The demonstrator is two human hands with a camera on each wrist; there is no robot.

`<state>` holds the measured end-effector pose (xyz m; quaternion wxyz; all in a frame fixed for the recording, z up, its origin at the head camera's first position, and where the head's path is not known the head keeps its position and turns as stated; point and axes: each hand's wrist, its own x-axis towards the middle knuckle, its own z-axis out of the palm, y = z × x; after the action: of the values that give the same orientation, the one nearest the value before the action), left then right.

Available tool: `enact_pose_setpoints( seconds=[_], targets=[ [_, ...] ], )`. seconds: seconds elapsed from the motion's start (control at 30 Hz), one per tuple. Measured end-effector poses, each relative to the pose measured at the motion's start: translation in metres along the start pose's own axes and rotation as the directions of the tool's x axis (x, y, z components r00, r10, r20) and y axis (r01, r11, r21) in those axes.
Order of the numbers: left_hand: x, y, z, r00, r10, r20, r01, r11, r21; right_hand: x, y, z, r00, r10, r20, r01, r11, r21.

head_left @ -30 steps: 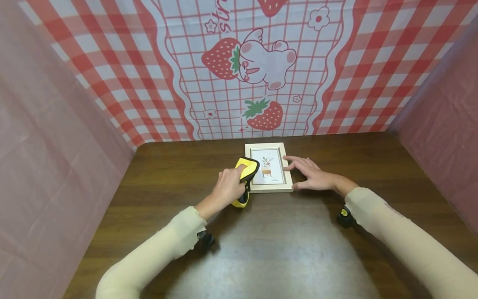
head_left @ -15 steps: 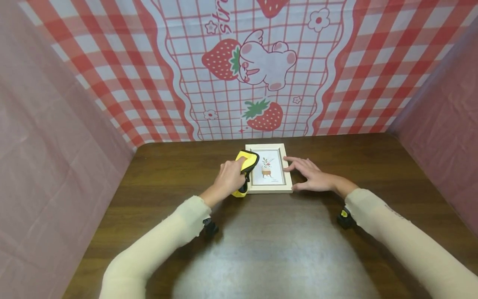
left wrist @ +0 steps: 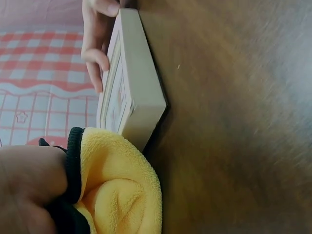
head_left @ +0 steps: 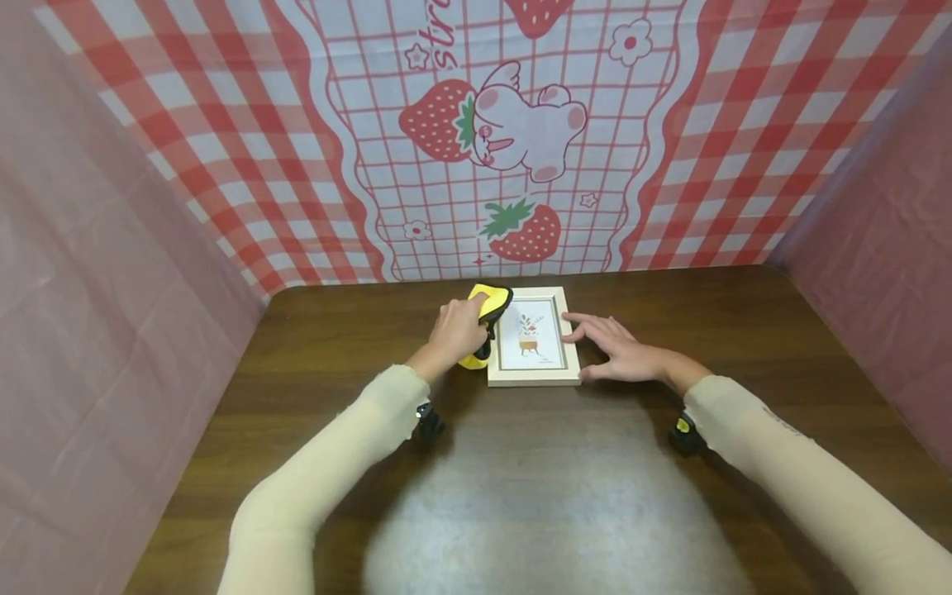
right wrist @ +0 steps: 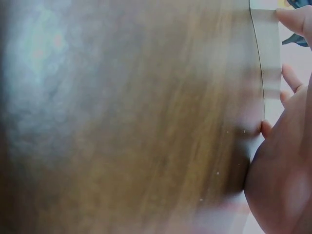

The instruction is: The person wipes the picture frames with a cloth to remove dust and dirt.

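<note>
A cream picture frame (head_left: 534, 378) lies face up on the brown wooden table, with a plant print inside. My left hand (head_left: 455, 335) grips a folded yellow cloth (head_left: 491, 299) with black trim, which lies over the far part of the frame's left border. In the left wrist view, the fluffy cloth (left wrist: 122, 185) bunches up beside the frame's corner. My right hand (head_left: 617, 351) touches the frame's right side: fingertips rest on the border and the thumb is at the near right corner. In the right wrist view, its spread fingers line the frame's edge (right wrist: 270, 58).
A red-and-white strawberry-print cloth (head_left: 513, 116) hangs behind the table's far edge, close beyond the frame. Pink cloth walls (head_left: 111, 289) stand at both sides. The wooden table (head_left: 550, 496) stretches toward me, shiny with reflected light.
My left hand has slid the yellow cloth away from me along the frame's left border, from its near part to its far part. My right hand stays at the right edge.
</note>
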<state>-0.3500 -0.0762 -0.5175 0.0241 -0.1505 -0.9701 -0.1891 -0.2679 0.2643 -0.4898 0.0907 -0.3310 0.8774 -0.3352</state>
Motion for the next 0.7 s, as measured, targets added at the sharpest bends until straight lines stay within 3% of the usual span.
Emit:
enact_pose_setpoints(
  seconds=[0.2, 0.37, 0.7],
  targets=[
    [0.018, -0.006, -0.001, 1.000, -0.020, 0.015, 0.019, 1.000, 0.011, 0.000, 0.004, 0.002, 1.000, -0.016, -0.005, 0.016, 1.000, -0.001],
    [0.028, -0.010, -0.001, 1.000, -0.025, 0.010, 0.025, 0.999, 0.032, 0.001, -0.005, -0.001, 0.999, 0.024, 0.022, -0.024, 1.000, 0.009],
    [0.027, -0.017, -0.002, 0.999, -0.030, 0.041, 0.031, 0.999, -0.036, 0.004, 0.015, 0.005, 0.999, 0.043, 0.006, -0.043, 0.999, -0.031]
  ],
)
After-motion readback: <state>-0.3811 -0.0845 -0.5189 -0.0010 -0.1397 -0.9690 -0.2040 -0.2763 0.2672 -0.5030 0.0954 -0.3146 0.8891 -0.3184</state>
